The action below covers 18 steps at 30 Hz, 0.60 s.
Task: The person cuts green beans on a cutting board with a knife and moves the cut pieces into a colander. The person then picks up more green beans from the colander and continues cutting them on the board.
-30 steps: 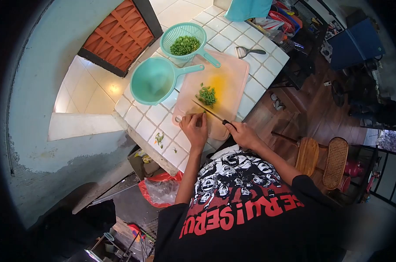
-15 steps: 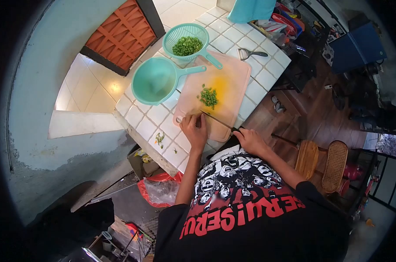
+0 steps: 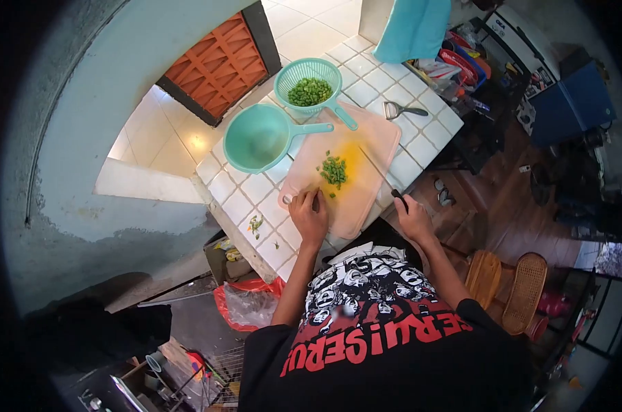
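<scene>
R hand [image 3: 415,218] gripping knife [image 3: 398,196], blade [image 3: 375,165] over cutting bd [image 3: 355,213]. L hand [image 3: 309,214] at near-L part of bd, fingers curled; can't tell if anything held. Tiled counter [image 3: 230,204] carries bd, teal bowl [image 3: 239,137] at L, colander [image 3: 287,79] w/ cut greens [image 3: 309,91] beyond, peeler [image 3: 414,110] far R. Chopped pile [image 3: 334,170] mid-bd, betw. L hand & blade. Trimmings [image 3: 255,224] on tile, near L.

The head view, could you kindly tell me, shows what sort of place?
Probably a home kitchen: a white-tiled counter bears a pink cutting board and a turquoise colander of chopped green vegetables.
</scene>
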Motion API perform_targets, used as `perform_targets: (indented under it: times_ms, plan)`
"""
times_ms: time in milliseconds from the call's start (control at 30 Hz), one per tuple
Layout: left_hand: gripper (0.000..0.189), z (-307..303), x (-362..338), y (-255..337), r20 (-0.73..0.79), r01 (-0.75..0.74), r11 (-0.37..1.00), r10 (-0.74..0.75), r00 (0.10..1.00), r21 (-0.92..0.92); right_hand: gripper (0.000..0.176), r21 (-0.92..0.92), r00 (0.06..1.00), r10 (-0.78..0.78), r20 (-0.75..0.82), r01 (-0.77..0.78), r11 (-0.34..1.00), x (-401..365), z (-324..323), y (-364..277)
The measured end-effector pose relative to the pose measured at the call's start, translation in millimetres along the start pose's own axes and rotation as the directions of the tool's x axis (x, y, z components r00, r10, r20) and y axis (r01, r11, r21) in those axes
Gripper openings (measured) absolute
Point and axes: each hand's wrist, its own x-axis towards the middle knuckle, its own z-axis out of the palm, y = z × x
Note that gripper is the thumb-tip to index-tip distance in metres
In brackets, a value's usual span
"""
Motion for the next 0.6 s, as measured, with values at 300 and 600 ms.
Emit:
perform_targets:
  times_ms: [300,600]
  plan:
    - [0.04,-11,-6,19,0.13,-0.083,0.997,0.082,0.988,-0.003,0.034,-0.257,0.937,-0.318,-0.147,0.274,0.927,66,12,8]
    - [0.042,9,-3,33,0.042,0.224,0.975,-0.224,0.974,0.005,0.035,-0.493,0.813,-0.569,-0.125,0.447,0.746,132,-30,9]
